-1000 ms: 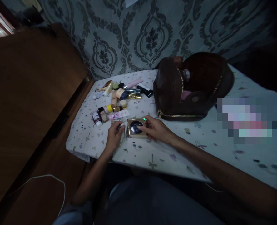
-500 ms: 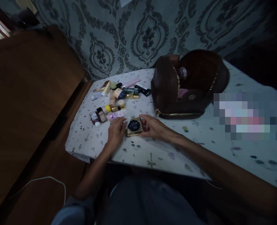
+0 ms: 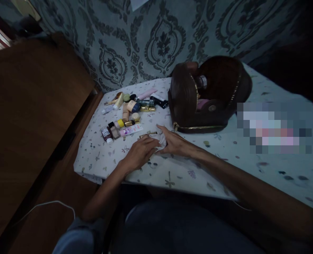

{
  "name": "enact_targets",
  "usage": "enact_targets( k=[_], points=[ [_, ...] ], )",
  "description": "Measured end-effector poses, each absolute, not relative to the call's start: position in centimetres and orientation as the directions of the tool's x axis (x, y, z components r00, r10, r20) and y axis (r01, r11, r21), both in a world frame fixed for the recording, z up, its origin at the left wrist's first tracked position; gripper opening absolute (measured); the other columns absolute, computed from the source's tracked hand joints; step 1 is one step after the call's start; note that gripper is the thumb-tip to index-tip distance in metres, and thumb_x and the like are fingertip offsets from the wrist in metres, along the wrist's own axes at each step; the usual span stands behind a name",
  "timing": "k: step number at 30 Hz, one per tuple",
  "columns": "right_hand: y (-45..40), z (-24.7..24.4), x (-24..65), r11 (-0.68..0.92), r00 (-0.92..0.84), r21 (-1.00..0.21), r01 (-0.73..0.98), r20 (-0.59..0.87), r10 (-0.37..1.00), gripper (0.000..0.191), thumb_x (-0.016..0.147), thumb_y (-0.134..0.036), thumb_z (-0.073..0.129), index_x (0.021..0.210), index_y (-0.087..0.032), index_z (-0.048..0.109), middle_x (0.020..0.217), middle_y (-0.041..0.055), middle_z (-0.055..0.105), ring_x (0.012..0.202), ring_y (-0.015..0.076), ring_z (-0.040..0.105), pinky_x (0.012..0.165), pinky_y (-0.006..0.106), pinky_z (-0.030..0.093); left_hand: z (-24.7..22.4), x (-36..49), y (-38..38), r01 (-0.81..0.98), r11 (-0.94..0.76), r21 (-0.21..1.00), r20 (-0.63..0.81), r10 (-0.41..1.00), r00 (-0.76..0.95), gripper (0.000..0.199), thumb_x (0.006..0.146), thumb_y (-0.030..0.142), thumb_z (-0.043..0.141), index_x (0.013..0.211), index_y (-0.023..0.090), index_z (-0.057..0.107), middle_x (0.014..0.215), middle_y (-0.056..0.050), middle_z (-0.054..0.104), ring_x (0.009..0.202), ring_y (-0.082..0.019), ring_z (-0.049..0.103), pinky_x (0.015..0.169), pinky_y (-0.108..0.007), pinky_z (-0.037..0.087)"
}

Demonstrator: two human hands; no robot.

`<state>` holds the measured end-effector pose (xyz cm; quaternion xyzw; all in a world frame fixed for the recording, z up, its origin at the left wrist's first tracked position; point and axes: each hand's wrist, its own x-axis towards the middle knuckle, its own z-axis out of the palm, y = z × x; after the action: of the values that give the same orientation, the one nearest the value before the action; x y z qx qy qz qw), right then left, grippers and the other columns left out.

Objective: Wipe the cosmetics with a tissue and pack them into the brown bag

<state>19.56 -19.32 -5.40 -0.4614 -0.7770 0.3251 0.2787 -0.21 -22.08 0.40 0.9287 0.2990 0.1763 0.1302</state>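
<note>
My left hand point(image 3: 138, 154) lies over a square gold powder compact point(image 3: 148, 134), its fingers pressing a crumpled white wipe point(image 3: 162, 140) against the top. Only the compact's far edge shows; the dark round label is covered. My right hand point(image 3: 174, 141) grips the compact at its right side, thumb on the far edge and fingers on the near one. Just beyond the hands lies a white and pink tube point(image 3: 131, 130). Beside it are a small bottle with a black cap point(image 3: 114, 131) and a dark red bottle with a white cap point(image 3: 106, 133).
An unzipped brown cosmetic bag point(image 3: 184, 95) stands at the back right, with a few items inside. Several cosmetics, among them a pink tube point(image 3: 147, 93) and a gold tube point(image 3: 147, 109), lie on the patterned tablecloth point(image 3: 169, 165). A wooden panel point(image 3: 34, 95) rises on the left.
My left hand has moved right, from beside the compact to over it, bringing the white wipe across its lid. My right hand keeps its hold on the compact.
</note>
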Motion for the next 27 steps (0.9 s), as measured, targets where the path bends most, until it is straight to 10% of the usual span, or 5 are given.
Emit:
enact_targets(
  k=[10, 20, 27],
  points=[
    [-19.6, -4.2, 19.4, 0.319, -0.467, -0.808, 0.496, 0.062, 0.882, 0.076, 0.066, -0.027, 0.077, 0.135, -0.014, 0.049, 0.085, 0.0021, 0.064, 0.069, 0.0163, 0.061, 0.066, 0.028, 0.049, -1.9, -4.1, -22.6, 0.613, -0.659, 0.436, 0.38, 0.752, 0.538, 0.017, 0.097, 0.022, 0.049, 0.107, 0.019, 0.062, 0.11, -0.01, 0.068, 0.104, -0.022, 0.061, 0.092, -0.04, 0.051],
    [-19.7, -3.8, 19.0, 0.276, -0.453, -0.826, 0.491, 0.028, 0.891, 0.066, 0.064, -0.02, 0.074, 0.126, -0.015, 0.053, 0.077, -0.0014, 0.06, 0.063, 0.0141, 0.056, 0.06, 0.026, 0.045, -3.0, -4.2, -24.1, 0.666, -0.552, 0.502, 0.388, 0.832, 0.397, 0.015, 0.096, 0.019, 0.048, 0.107, 0.019, 0.059, 0.105, -0.008, 0.063, 0.101, -0.019, 0.061, 0.089, -0.031, 0.05],
    [-20.1, -3.7, 19.0, 0.315, -0.406, -0.81, 0.495, 0.105, 0.908, 0.06, 0.059, -0.025, 0.078, 0.114, -0.018, 0.055, 0.088, 0.0011, 0.06, 0.074, 0.0162, 0.057, 0.065, 0.026, 0.044, -4.2, -3.1, -27.0, 0.787, -0.558, 0.262, 0.414, 0.802, 0.43, 0.019, 0.094, 0.018, 0.047, 0.106, 0.022, 0.061, 0.107, -0.008, 0.058, 0.098, -0.021, 0.056, 0.081, -0.033, 0.049]
  ],
)
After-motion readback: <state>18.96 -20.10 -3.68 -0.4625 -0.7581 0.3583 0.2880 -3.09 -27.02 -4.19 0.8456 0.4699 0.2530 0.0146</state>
